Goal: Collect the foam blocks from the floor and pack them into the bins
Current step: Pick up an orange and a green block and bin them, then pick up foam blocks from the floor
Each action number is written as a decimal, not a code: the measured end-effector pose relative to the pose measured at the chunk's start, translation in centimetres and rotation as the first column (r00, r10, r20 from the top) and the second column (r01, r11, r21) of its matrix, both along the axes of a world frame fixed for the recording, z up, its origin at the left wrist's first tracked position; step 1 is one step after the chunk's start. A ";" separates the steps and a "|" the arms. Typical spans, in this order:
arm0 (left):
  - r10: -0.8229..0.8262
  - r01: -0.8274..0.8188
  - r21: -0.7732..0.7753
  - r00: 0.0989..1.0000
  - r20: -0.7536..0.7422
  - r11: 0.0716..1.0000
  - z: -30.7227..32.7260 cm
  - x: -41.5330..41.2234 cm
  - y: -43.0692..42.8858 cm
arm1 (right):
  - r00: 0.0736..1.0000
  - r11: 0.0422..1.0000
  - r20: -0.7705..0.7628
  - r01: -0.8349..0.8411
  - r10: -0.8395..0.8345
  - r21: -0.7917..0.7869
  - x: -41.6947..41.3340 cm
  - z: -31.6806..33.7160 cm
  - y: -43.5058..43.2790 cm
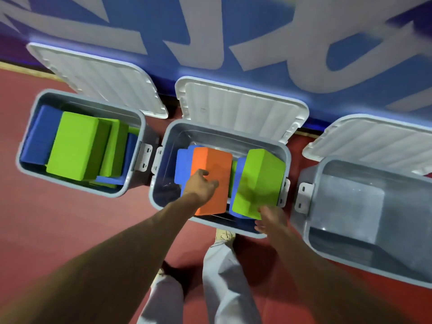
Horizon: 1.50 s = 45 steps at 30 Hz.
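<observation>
Three grey bins stand in a row on the red floor. The middle bin [163, 160] holds an orange foam block [215, 160], blue blocks [183, 160] and a tilted green block [259, 181]. My left hand [201, 184] lies on the orange block's top face with its fingers bent, not wrapped round an edge. My right hand [271, 218], blurred, has its fingers spread at the near corner of the green block, by the bin's front rim. The left bin [135, 127] holds green blocks [74, 143] and blue blocks [39, 136]. The right bin [304, 206] has nothing in it.
Each bin's white lid [240, 108] is open and leans back against a blue wall with white lettering [210, 31]. My legs in grey trousers [219, 277] stand just in front of the middle bin. Red floor runs to the left and front.
</observation>
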<state>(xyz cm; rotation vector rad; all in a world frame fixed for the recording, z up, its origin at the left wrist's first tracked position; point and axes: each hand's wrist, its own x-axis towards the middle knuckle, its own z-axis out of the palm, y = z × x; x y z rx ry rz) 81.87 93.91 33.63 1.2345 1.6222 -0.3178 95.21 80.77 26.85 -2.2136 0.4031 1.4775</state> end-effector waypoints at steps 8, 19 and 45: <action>0.198 -0.212 0.098 0.971 0.134 0.972 15.9 -6.6 0.6 | 0.817 0.788 0.156 -0.576 0.555 0.215 -3.9 15.7 7.2; 0.585 -0.624 0.313 0.781 0.220 0.716 29.1 -32.5 -14.9 | -0.063 -0.173 0.454 -0.963 0.889 0.205 -27.4 31.2 4.3; 0.820 -0.691 0.459 -0.542 0.182 -0.558 36.7 -58.2 -98.1 | -0.673 -0.885 0.666 0.463 -0.322 0.040 -83.3 41.9 -62.7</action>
